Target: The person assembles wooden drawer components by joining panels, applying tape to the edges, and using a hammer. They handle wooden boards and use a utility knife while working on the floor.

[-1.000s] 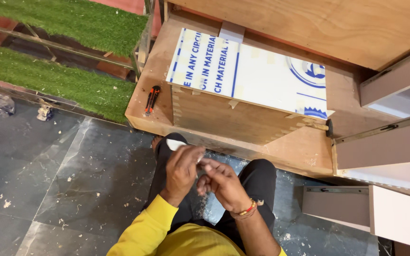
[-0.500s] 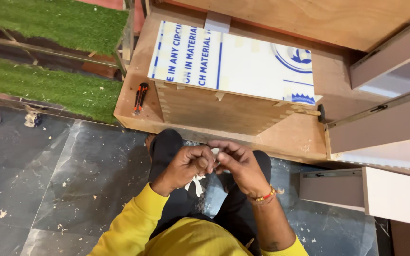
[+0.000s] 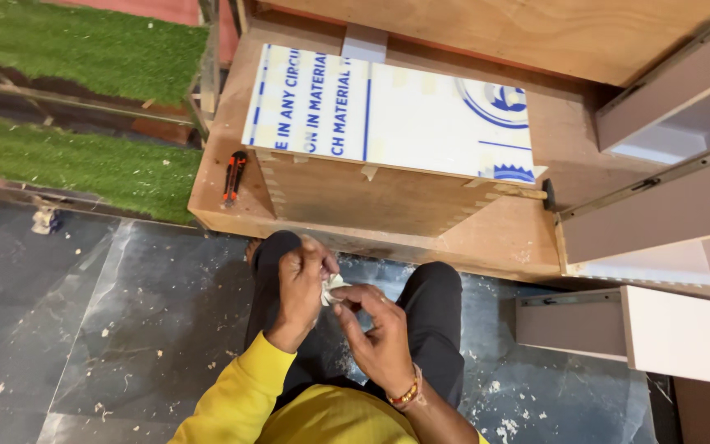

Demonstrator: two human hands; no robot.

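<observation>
My left hand [image 3: 301, 284] and my right hand [image 3: 380, 333] meet over my lap, both pinching a small crumpled piece of white tape or paper [image 3: 332, 289] between the fingertips. I sit on the floor in black trousers and a yellow sleeve, with a beaded bracelet on the right wrist. Just ahead of my knees stands a wooden box [image 3: 371, 197] topped by a white sheet with blue print [image 3: 404, 115], resting on a plywood board [image 3: 503, 238].
An orange-and-black utility knife [image 3: 233, 177] lies on the board's left end. Drawer parts with metal slides [image 3: 659, 177] stack at the right. Green artificial turf [image 3: 76, 168] lies at the left. The dark tiled floor [image 3: 125, 329] is littered with wood chips.
My hands have come closer together and kept working the white scrap. The view has shifted, so the box and board now sit higher and further right.
</observation>
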